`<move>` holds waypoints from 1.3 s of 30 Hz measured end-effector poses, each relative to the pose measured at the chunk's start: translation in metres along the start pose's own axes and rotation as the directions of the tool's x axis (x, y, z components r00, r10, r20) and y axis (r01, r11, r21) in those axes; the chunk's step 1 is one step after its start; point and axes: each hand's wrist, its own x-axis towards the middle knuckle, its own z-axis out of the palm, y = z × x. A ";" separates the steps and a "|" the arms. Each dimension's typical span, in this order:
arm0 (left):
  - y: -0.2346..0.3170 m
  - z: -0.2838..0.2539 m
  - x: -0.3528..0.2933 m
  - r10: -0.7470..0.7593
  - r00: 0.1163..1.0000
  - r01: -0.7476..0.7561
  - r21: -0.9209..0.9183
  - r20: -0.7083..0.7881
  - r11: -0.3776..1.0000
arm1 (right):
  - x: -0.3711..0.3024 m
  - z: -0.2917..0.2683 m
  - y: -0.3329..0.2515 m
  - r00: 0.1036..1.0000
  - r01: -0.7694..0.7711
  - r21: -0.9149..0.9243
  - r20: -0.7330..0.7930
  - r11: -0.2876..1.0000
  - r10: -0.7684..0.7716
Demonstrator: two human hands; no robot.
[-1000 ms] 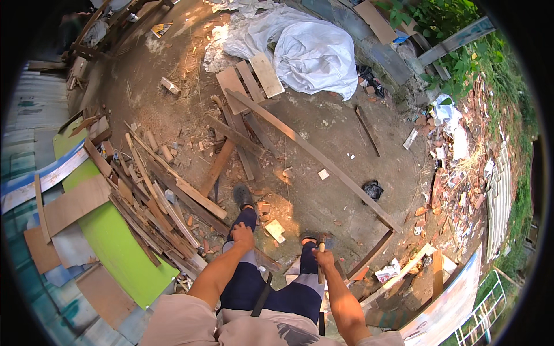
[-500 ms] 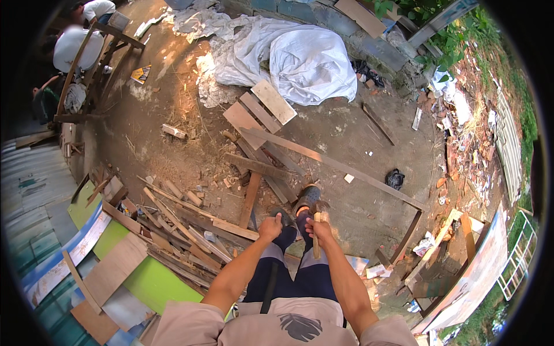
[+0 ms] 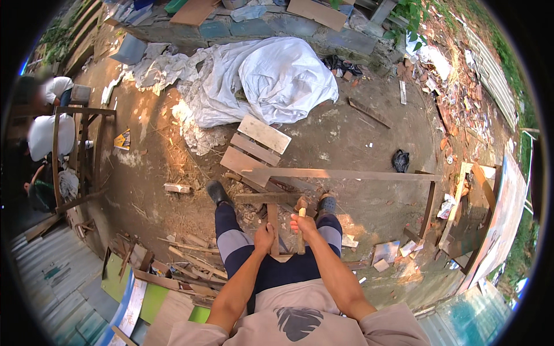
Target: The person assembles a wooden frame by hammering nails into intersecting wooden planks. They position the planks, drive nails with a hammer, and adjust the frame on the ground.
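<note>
Clearly, a wooden-handled hammer (image 3: 301,245) is gripped in the right hand (image 3: 304,225), its rust-brown head showing at twelve o'clock from the knuckles and the butt of its pale handle standing out at six o'clock. The handle is wrapped by the fingers, so this hand is clamped on it. At about half past eight from the right hand, the left hand (image 3: 264,238) is held, a small gap being left between the two. Near it, toward one o'clock, a narrow brown board (image 3: 273,216) is seen; whether it is touched cannot be told. The left fingers are curled in together, but whether anything is held in them cannot be made out.

From the lower edge the left forearm (image 3: 239,288) is slanted toward one o'clock and the right forearm (image 3: 340,282) toward eleven, the wrists being brought close in front of the dark trousers (image 3: 283,274).

From eleven round to two o'clock of the right hand, a long wooden beam (image 3: 358,174) is laid across. At eight o'clock from the left hand, wood strips (image 3: 199,263) are heaped.

On the beige shirt (image 3: 248,331) a dark leaf motif is printed. At ten o'clock from the left hand, a yellow packet (image 3: 122,139) is marked with print too small to be read.
</note>
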 end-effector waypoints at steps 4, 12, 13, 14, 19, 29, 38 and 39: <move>-0.022 -0.075 0.068 -0.060 0.977 0.088 -0.133 0.203 0.987 | 0.026 0.063 0.012 0.997 -0.031 0.098 -0.070 0.995 0.038; -0.036 -0.258 0.189 -0.228 0.910 0.285 -0.123 0.347 0.950 | 0.027 0.240 0.035 0.960 -0.185 0.487 -0.096 0.854 0.262; -0.039 -0.273 0.199 -0.262 0.898 0.310 -0.085 0.355 0.947 | 0.026 0.260 0.038 0.966 -0.171 0.490 -0.086 0.855 0.242; -0.038 -0.283 0.214 -0.237 0.902 0.273 -0.052 0.361 0.961 | 0.028 0.276 0.038 0.974 -0.148 0.490 -0.080 0.859 0.213; -0.019 -0.291 0.263 -0.046 0.917 0.055 -0.011 0.396 0.998 | 0.038 0.345 0.040 0.973 -0.118 0.554 -0.103 0.824 0.209; 0.019 -0.235 0.282 0.436 0.682 -0.487 -0.080 0.587 0.870 | 0.087 0.406 0.091 0.958 0.068 0.714 -0.242 0.697 0.154; 0.028 -0.238 0.236 0.552 0.601 -0.679 0.006 0.578 0.734 | 0.071 0.396 0.127 0.947 0.084 0.686 -0.280 0.723 0.155; 0.032 -0.240 0.229 0.582 0.574 -0.718 0.012 0.576 0.696 | 0.066 0.393 0.128 0.951 0.071 0.691 -0.263 0.719 0.159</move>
